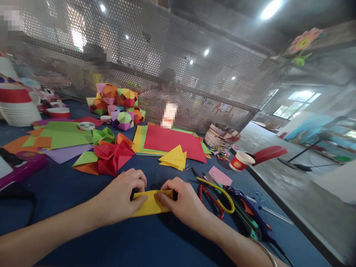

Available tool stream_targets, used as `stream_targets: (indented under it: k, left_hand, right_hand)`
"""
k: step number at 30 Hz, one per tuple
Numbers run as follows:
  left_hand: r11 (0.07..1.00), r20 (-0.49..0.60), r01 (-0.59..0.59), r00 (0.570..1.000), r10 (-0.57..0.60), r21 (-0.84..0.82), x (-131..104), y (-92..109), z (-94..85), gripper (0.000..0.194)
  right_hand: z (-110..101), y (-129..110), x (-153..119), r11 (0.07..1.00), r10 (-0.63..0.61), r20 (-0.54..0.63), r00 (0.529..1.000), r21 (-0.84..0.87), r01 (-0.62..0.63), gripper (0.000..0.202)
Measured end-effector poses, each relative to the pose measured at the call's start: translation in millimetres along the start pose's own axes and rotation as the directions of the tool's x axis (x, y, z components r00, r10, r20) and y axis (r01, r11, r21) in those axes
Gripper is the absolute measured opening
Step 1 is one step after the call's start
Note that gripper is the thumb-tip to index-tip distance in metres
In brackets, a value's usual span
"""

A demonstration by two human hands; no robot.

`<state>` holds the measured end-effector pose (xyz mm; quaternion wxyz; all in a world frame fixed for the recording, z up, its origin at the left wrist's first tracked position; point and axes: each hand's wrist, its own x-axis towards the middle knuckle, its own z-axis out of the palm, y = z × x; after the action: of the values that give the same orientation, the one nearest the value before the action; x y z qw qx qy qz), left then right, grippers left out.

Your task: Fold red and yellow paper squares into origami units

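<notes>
Between my two hands is a folded strip of yellow paper [151, 204], held just above or on the dark blue table [133, 244]; I cannot tell which. My left hand [122, 196] grips its left end, thumb in front and fingers curled behind. At the other end, my right hand [185, 200] pinches the strip the same way, with the thumb pressed on its upper edge. Beyond the hands lie several yellow paper pieces [174, 157] and red folded paper units [112, 155]. Scissors with yellow handles [219, 193] rest right of my right hand.
Red paper sheets [175, 141] top a coloured stack. Folded paper balls [122, 104] stand at the back left. A round basket [222, 135], a paper cup [241, 161] and a glue gun [256, 211] are on the right near the table's edge. A perforated metal screen [155, 55] rises behind.
</notes>
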<state>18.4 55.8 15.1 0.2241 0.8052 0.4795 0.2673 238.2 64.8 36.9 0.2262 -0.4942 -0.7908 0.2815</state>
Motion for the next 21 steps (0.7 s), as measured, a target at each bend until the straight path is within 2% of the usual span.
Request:
stream_targets:
  k: [5,21]
  left_hand:
    - [0.999,0.008,-0.015,1.000,0.014,0.042,-0.9,3.2,1.4,0.025]
    - [0.968,0.013,-0.032,0.999,0.030,0.251,-4.9,6.5,0.3,0.011]
  right_hand:
    - [2.4,2.2,-0.3,0.997,-0.071,0.006,0.997,-0.042,0.071,0.017]
    - [6.0,3.1,0.1,0.985,-0.114,-0.001,0.994,-0.131,0.113,0.023]
